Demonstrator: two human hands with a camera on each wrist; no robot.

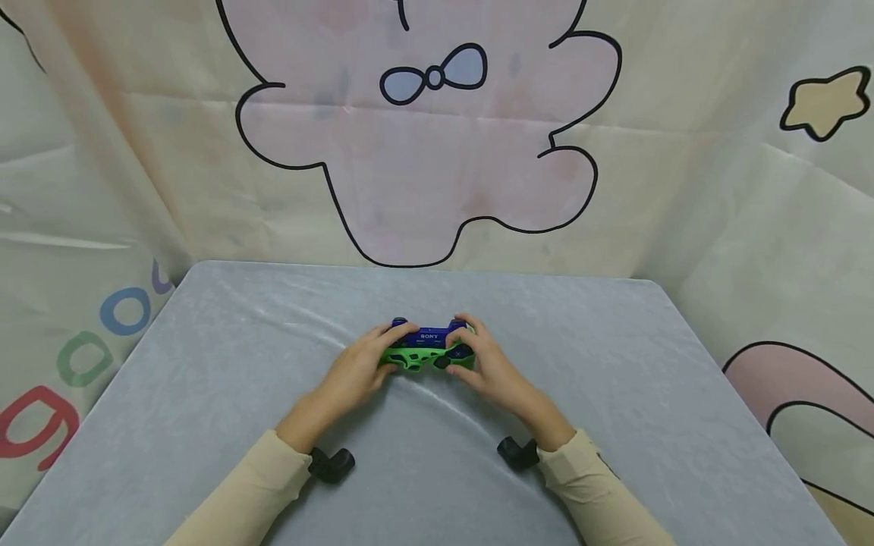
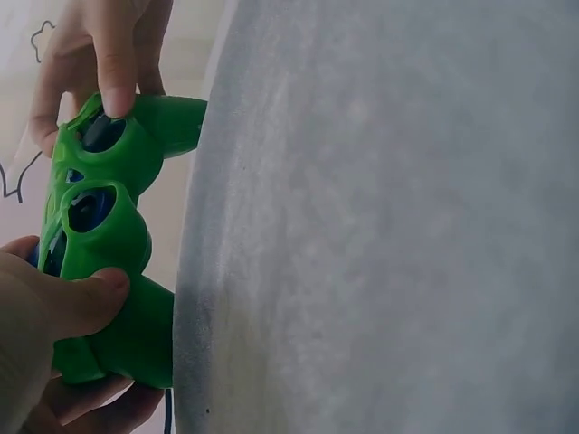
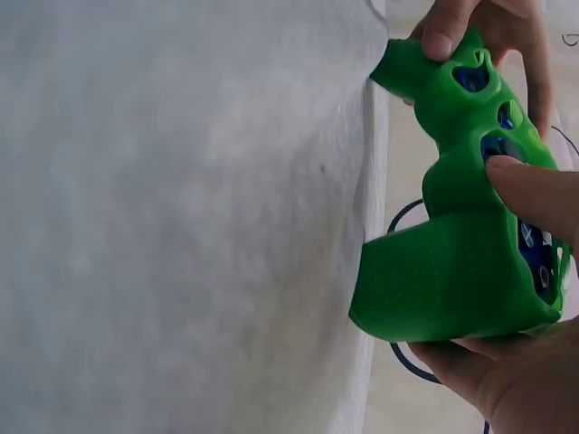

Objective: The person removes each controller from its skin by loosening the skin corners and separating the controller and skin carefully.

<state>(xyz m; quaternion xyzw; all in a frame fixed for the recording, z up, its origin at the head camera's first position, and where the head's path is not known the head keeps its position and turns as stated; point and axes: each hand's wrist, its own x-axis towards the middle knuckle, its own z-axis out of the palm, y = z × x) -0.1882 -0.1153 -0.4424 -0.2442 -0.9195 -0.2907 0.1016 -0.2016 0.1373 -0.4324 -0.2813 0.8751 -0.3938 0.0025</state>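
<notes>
A blue game controller (image 1: 429, 336) with "SONY" on its edge sits in a bright green sleeve (image 1: 412, 358), near the middle of the table. My left hand (image 1: 356, 369) grips its left end, thumb on the sleeve in the left wrist view. My right hand (image 1: 497, 371) grips the other end. In the right wrist view the right thumb (image 3: 534, 192) lies on a thumbstick, beside the face buttons (image 3: 529, 237). The sleeve's grip ends (image 3: 425, 280) point down to the cloth and appear to touch it. The fingers behind the controller are partly hidden.
Pale grey-blue cloth (image 1: 225, 394) covers the table. Black wrist mounts (image 1: 332, 465) sit under both cuffs. Printed curtains (image 1: 382, 174) stand behind and at both sides. Part of a thin dark line (image 3: 403, 214), perhaps a cord or curtain print, shows past the controller.
</notes>
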